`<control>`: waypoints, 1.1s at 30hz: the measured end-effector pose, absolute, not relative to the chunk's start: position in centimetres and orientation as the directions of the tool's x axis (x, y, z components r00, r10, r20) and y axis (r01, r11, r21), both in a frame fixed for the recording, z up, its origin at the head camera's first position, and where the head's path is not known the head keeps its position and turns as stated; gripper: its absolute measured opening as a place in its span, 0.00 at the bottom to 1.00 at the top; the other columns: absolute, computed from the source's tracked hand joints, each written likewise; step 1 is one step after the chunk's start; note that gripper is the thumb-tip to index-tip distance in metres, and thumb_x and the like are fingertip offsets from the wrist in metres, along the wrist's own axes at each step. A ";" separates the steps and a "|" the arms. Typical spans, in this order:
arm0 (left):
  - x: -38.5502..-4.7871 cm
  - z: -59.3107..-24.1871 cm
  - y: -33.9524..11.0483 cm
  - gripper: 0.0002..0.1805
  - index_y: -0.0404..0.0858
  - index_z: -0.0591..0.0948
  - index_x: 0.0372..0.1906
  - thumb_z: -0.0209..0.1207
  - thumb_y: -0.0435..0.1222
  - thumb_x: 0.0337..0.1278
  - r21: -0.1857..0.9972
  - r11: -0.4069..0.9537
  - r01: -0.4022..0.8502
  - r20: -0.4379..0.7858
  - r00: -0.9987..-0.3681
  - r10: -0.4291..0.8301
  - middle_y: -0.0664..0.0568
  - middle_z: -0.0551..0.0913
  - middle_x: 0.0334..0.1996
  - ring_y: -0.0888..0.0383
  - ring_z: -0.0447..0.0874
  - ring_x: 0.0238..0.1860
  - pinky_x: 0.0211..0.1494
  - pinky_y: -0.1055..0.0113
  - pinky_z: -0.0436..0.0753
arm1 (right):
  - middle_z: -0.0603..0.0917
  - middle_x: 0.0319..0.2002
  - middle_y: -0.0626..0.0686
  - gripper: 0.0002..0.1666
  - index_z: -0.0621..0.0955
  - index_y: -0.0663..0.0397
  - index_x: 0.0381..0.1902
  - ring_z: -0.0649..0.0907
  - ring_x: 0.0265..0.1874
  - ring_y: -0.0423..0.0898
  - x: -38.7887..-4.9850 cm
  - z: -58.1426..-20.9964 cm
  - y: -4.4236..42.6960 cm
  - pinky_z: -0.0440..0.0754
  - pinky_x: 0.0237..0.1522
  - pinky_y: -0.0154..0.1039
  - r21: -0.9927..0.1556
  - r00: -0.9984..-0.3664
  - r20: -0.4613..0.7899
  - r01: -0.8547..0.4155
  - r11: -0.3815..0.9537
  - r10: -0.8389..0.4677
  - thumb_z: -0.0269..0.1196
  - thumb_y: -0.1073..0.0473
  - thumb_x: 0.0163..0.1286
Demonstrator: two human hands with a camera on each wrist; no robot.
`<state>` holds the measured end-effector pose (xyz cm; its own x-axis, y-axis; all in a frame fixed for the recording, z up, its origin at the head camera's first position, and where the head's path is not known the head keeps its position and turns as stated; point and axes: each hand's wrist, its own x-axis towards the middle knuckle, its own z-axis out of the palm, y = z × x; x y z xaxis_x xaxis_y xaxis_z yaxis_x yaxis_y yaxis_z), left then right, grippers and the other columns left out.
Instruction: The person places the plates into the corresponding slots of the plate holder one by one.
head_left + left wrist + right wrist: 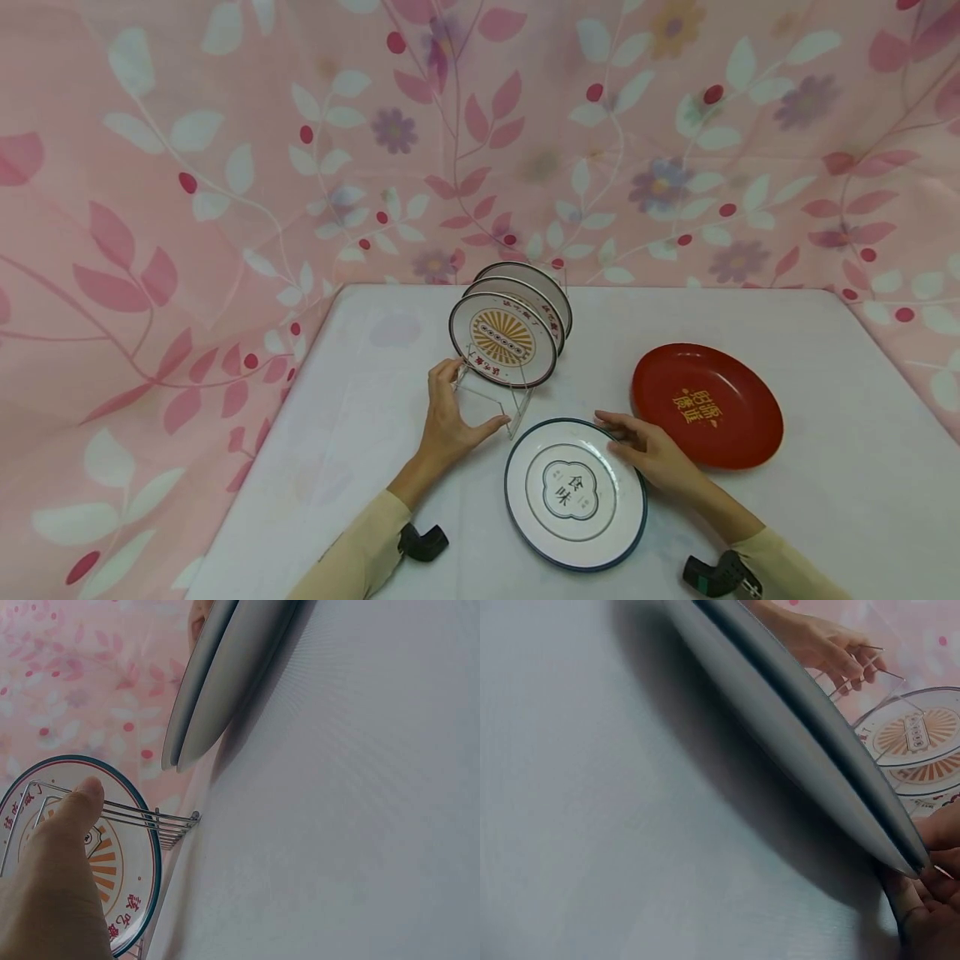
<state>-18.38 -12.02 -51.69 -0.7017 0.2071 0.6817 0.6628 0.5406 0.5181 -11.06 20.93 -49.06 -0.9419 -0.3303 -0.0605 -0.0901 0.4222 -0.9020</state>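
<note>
My left hand (450, 421) holds the near end of a wire rack (480, 393), with the thumb over a wire (127, 814) in the left wrist view. Several round patterned plates (504, 340) lean upright in the rack. Just in front lies a white plate with a blue rim (573, 537); its far right edge is gripped by my right hand (656, 458). Two plate rims, one over the other, show in the right wrist view, the lower plate (780, 742) pale grey, with fingers of the right hand (937, 892) pinching the edge.
A red oval plate with gold characters (705, 437) lies on the white-covered table (847, 500), right of the white plate and close to my right hand. Behind the table hangs a pink floral cloth (465, 125). Black devices (423, 543) are worn at both wrists.
</note>
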 end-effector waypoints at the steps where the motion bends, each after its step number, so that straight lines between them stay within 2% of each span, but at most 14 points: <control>1: -18.4 -51.7 -12.0 0.61 0.25 0.59 0.68 0.67 0.66 0.41 0.520 0.538 0.664 0.682 -0.702 0.207 0.34 0.62 0.63 0.49 0.60 0.66 0.66 0.58 0.69 | 0.78 0.63 0.60 0.28 0.72 0.59 0.67 0.79 0.57 0.54 -11.1 -49.0 20.9 0.77 0.51 0.23 -0.897 -0.944 -0.060 -0.091 0.431 -0.325 0.61 0.60 0.71; 6: -18.3 -51.6 -12.0 0.61 0.25 0.59 0.68 0.67 0.65 0.41 0.520 0.535 0.666 0.682 -0.701 0.209 0.33 0.62 0.63 0.49 0.60 0.66 0.66 0.58 0.70 | 0.82 0.57 0.58 0.25 0.77 0.59 0.61 0.80 0.48 0.48 -11.2 -48.1 20.9 0.80 0.46 0.28 -0.838 -0.941 -0.060 -0.134 0.529 -0.333 0.64 0.58 0.69; 14: -18.4 -51.5 -12.0 0.61 0.24 0.59 0.68 0.66 0.66 0.42 0.511 0.535 0.673 0.690 -0.692 0.210 0.32 0.63 0.62 0.49 0.60 0.66 0.67 0.58 0.69 | 0.85 0.47 0.54 0.21 0.81 0.60 0.55 0.78 0.37 0.43 -11.3 -47.8 20.8 0.80 0.38 0.28 -0.759 -0.952 -0.043 -0.166 0.630 -0.303 0.67 0.63 0.64; 22: -18.2 -51.4 -11.9 0.61 0.25 0.58 0.68 0.67 0.66 0.41 0.522 0.533 0.666 0.681 -0.702 0.210 0.33 0.62 0.63 0.49 0.60 0.66 0.67 0.57 0.69 | 0.85 0.46 0.55 0.18 0.81 0.61 0.53 0.79 0.38 0.44 -11.1 -47.7 20.6 0.81 0.39 0.28 -0.772 -0.964 -0.021 -0.153 0.616 -0.266 0.66 0.67 0.64; 30: -18.3 -51.6 -12.0 0.61 0.25 0.58 0.68 0.67 0.65 0.41 0.522 0.534 0.665 0.680 -0.703 0.209 0.34 0.62 0.63 0.49 0.60 0.66 0.67 0.56 0.70 | 0.85 0.48 0.57 0.16 0.81 0.60 0.51 0.80 0.43 0.47 -11.1 -47.4 20.7 0.83 0.49 0.37 -0.763 -0.977 -0.003 -0.136 0.632 -0.214 0.64 0.68 0.65; 33: -18.4 -51.7 -12.0 0.61 0.25 0.58 0.68 0.67 0.66 0.41 0.518 0.539 0.664 0.681 -0.702 0.210 0.35 0.62 0.63 0.49 0.60 0.66 0.67 0.56 0.70 | 0.85 0.48 0.57 0.16 0.81 0.60 0.52 0.80 0.43 0.47 -11.1 -47.0 20.7 0.83 0.48 0.34 -0.773 -0.979 -0.010 -0.121 0.623 -0.202 0.64 0.68 0.66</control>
<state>-18.37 -12.04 -51.71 -0.7015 0.2097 0.6811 0.6642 0.5388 0.5182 -11.13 20.68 -47.03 -0.9793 -0.2023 -0.0096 -0.1211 0.6230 -0.7728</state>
